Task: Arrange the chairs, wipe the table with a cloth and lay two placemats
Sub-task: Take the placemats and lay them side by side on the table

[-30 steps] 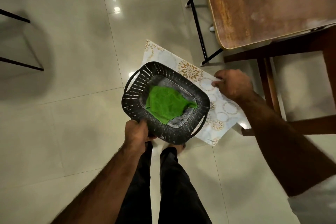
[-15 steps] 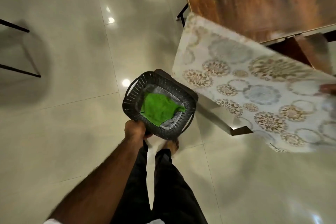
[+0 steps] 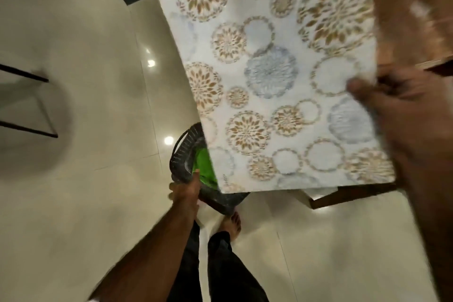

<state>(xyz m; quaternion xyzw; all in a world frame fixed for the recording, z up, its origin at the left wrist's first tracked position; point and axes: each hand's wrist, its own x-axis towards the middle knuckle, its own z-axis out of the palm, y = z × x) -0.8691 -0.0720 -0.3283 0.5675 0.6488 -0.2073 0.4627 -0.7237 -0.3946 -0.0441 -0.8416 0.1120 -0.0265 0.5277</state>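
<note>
A white placemat with gold and blue flower circles fills the upper middle, held up close to the camera. My right hand grips its right edge, thumb on top. Below it, my left hand holds the rim of a black slotted basket. A green cloth lies inside the basket, mostly hidden by the placemat. The brown wooden table shows at the top right, behind the placemat.
A dark wooden chair rail shows under the placemat's lower edge. Black metal chair legs stand at the far left on the glossy tiled floor. My legs and a bare foot are below the basket.
My right hand has lifted the placemat from under the basket up toward the table and the camera. It now covers most of the basket. The left hand still holds the basket.
</note>
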